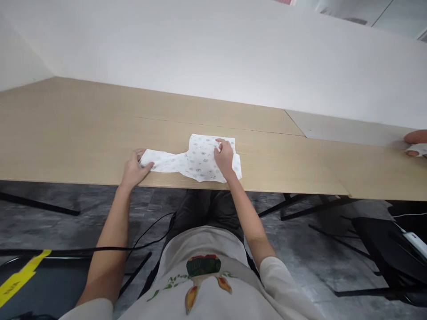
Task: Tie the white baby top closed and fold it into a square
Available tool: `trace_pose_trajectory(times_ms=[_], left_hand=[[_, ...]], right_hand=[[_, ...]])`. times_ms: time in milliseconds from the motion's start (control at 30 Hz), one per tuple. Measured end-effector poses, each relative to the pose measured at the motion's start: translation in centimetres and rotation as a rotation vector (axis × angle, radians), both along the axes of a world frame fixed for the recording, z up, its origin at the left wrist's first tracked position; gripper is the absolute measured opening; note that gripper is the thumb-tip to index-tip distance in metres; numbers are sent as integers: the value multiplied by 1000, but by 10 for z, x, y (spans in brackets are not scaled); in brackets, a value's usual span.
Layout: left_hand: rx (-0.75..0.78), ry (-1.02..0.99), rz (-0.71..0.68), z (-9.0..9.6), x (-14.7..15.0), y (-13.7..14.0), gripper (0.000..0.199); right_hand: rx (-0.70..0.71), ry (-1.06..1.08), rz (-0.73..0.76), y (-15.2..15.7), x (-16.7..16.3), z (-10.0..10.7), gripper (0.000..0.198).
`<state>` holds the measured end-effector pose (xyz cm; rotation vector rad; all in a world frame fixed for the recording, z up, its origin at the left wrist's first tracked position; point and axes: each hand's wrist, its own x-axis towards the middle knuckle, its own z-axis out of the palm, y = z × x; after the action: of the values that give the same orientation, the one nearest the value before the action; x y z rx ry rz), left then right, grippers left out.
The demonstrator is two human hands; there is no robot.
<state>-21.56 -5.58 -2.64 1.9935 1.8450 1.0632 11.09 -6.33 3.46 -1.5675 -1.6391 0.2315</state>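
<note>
A small white garment with a scattered print lies on the table, its wide body in front of me and one narrow sleeve stretched out to the left. My left hand is at the end of that sleeve, thumb on top of the cloth and fingers round the far edge. Over the right part of the body is my right hand, fingers bent, with a gap between thumb and forefinger. Its fingertips are on or just above the cloth; no pinched fold shows.
The wooden table runs along a white partition. At the far right another person's hand is beside white cloth. Black chairs stand below, and a black cable passes near my left arm.
</note>
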Motion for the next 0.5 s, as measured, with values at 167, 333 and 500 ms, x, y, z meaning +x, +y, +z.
trace_pose_trajectory(times_ms=[167,333,500], left_hand=[[-34,-19,69,3,2,-1,74],[-19,-41,82,0,0,2,73],[4,-59,77,-4,-1,4,67]], right_hand=[[33,-6,15,-1,-23,-28,42],[12,-64,71,-5,-32,-36,44],[-34,-94,168,-23,-44,-41,42]])
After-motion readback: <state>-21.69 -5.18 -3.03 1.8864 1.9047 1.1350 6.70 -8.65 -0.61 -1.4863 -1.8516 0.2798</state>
